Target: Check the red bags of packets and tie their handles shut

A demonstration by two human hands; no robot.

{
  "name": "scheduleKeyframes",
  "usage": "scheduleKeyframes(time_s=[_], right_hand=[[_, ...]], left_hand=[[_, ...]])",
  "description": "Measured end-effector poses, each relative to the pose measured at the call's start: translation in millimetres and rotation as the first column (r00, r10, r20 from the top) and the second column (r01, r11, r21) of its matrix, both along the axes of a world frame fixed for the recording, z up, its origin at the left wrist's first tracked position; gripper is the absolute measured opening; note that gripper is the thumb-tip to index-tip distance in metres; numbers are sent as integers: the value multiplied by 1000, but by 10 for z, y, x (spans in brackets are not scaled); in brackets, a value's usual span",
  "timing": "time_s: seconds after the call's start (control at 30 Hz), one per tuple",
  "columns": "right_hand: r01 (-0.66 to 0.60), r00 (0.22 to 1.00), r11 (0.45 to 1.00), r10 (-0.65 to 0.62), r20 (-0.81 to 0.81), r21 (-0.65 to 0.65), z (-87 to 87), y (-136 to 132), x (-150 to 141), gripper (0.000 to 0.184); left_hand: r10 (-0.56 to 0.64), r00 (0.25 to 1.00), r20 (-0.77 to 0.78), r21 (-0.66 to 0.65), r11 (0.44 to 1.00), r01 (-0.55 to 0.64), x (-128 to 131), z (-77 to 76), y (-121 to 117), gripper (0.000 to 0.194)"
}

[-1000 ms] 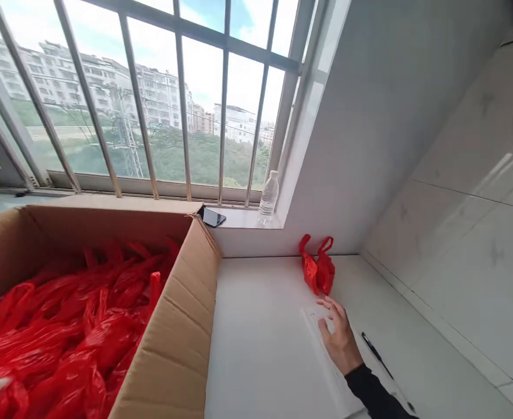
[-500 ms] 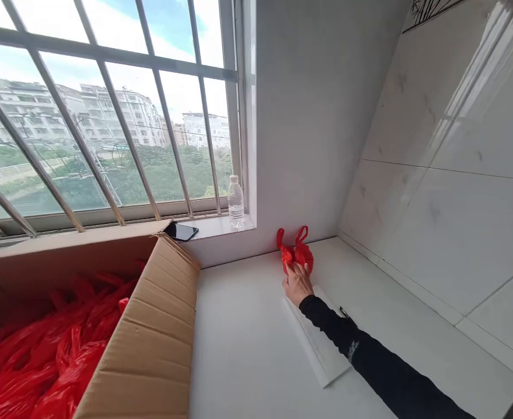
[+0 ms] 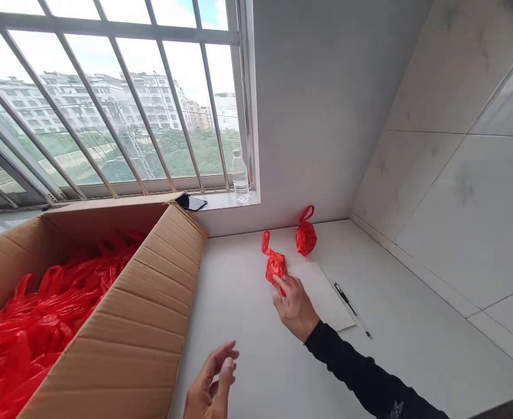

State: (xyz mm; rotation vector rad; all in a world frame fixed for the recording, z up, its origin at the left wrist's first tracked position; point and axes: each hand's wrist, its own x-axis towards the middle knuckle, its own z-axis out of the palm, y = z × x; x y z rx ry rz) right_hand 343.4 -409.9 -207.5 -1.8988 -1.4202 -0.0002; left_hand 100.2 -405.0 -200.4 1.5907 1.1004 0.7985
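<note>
My right hand, in a black sleeve, grips the near end of a small red plastic bag with a looped handle. A second red plastic bag, its handle standing up, rests by the wall at the back of the white table. Under and beside my right wrist lies a white notepad, partly covered by the hand. My left hand hovers at the bottom of the view, holding nothing, thumb and fingers apart.
A large cardboard box full of red plastic bags stands on the left. A pen lies right of the notepad. On the window sill are a clear bottle and a phone. Walls close off the back and right.
My right hand has drawn one red bag away from the other, toward me and to the left. My left hand has come into view. The camera has tilted down.
</note>
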Motion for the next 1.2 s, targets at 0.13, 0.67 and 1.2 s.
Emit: scheduleKeyframes(time_s=[0.13, 0.67, 1.2], right_hand=[[-193, 944, 978, 208, -258, 81, -273, -829, -742, 44], [-295, 927, 951, 307, -215, 87, -113, -1263, -299, 31], [-224, 847, 971, 152, -509, -82, -13, -1429, -216, 39]], left_hand=[[41, 996, 82, -18, 999, -40, 338, -180, -103, 58], [-467, 863, -190, 154, 854, 496, 181, -56, -408, 34], [-145, 931, -335, 409, 868, 283, 192, 17, -431, 40]])
